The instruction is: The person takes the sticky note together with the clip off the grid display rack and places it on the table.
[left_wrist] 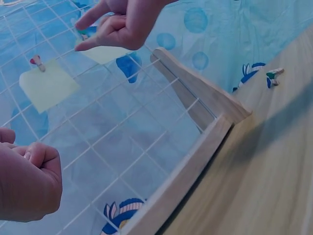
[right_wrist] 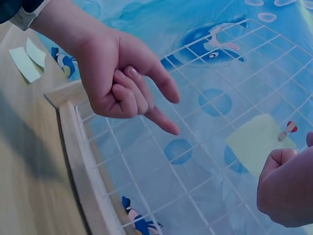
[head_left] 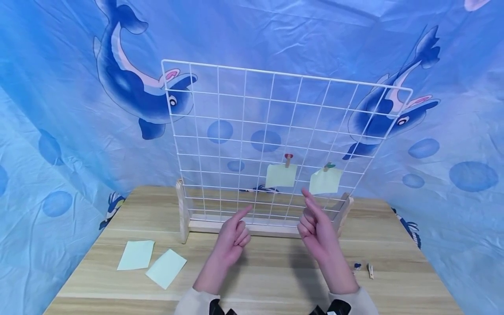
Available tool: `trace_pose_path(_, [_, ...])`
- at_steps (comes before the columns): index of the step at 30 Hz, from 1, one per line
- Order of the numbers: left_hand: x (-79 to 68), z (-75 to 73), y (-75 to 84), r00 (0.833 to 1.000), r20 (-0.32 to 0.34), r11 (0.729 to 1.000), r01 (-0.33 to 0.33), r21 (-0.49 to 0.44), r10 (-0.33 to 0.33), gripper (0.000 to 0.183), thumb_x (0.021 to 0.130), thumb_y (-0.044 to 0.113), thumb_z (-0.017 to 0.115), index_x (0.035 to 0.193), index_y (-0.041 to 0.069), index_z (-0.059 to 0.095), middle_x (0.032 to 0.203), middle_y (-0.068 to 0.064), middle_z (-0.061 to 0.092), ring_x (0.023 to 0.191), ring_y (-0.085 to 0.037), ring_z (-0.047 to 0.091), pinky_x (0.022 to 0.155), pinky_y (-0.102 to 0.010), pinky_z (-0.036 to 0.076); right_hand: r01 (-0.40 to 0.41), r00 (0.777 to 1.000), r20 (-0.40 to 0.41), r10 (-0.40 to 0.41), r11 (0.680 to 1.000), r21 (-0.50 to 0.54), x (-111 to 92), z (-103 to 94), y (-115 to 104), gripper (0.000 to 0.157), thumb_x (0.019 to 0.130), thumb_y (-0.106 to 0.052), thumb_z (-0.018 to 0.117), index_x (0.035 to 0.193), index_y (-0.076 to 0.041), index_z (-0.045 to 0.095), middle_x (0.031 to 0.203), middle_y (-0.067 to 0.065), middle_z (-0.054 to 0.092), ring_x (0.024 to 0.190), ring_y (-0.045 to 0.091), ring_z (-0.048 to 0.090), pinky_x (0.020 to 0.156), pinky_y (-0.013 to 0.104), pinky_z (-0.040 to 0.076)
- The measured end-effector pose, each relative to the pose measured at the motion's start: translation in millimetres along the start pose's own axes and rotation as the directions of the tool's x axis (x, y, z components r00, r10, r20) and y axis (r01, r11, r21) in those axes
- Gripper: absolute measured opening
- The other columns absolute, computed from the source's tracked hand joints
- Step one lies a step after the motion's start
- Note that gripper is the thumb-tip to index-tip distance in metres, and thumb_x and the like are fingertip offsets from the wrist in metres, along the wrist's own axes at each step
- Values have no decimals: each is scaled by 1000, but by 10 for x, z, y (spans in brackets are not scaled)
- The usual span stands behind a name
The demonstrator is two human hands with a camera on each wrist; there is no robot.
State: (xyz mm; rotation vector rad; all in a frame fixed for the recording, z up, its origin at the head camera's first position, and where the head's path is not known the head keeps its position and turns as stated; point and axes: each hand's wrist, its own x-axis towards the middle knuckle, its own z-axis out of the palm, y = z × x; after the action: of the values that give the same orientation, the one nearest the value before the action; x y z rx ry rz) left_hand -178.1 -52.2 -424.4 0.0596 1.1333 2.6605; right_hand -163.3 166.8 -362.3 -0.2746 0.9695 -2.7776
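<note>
A white wire grid panel (head_left: 236, 157) stands upright in a wooden base. Two pale green paper notes hang on it: one note (head_left: 281, 176) under a clothespin with a red heart (head_left: 288, 160), the other note (head_left: 325, 181) under a clothespin with a green top (head_left: 328, 166). My left hand (head_left: 232, 238) is before the grid's lower middle, index finger and thumb extended, other fingers folded in, holding nothing. My right hand (head_left: 318, 227) has the same shape, also holding nothing; its index fingertip is right by the right note's lower left corner in the head view.
Two loose pale green notes, a left one (head_left: 135, 255) and a right one (head_left: 166, 268), lie on the wooden table (head_left: 275, 267). Small clothespins (head_left: 370, 271) lie at the right. The grid's wooden feet (head_left: 183, 214) stand at both ends. Behind hangs a blue dolphin-print cloth (head_left: 252, 39).
</note>
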Motion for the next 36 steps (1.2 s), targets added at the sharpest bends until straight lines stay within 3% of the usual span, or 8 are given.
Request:
trace_pose_path(6, [94,120,-41,999,-21,999,-27,22,28,43,99,22,53,137,4,49,44,11,24,38,-2,22,40,-15,17,20,999,-30,-23,997,-68,106,145,-42,35,105,-15,38,139,-16,31,60,-7,14,49,8,10,48,20,6])
trace_pose_path(12, [186,218,-77,1000,-1,1000,-30,-8,30,48,99,20,54,142,3,42,43,12,25,38,-1,23,39,-14,20,32,999,-32,-37,989,-142,221,256,-82,51,104,-14,40,150,-16,20,59,-7,17,49,8,13,48,19,10])
trace_pose_path(18, [279,345,-71,998,37,999,-52,13,52,54,99,21,54,147,6,35,44,13,25,37,-1,24,41,-15,21,79,995,-44,-91,969,-233,360,358,-123,52,103,-10,41,152,-16,25,56,-7,17,44,7,17,44,19,12])
trace_pose_path(26, [375,476,-33,997,30,996,-72,54,70,54,98,24,56,147,13,37,46,13,26,38,-1,25,39,-14,21,111,992,-27,-123,955,-275,484,482,-176,58,100,-5,45,152,-20,26,55,-7,19,42,5,19,44,20,12])
trace_pose_path(36, [467,574,-21,997,46,996,-63,56,60,65,98,21,56,152,7,22,47,14,27,38,0,25,40,-13,21,83,995,-18,-93,943,-324,615,547,-210,59,99,-8,49,152,-21,26,50,-10,22,41,3,20,44,19,13])
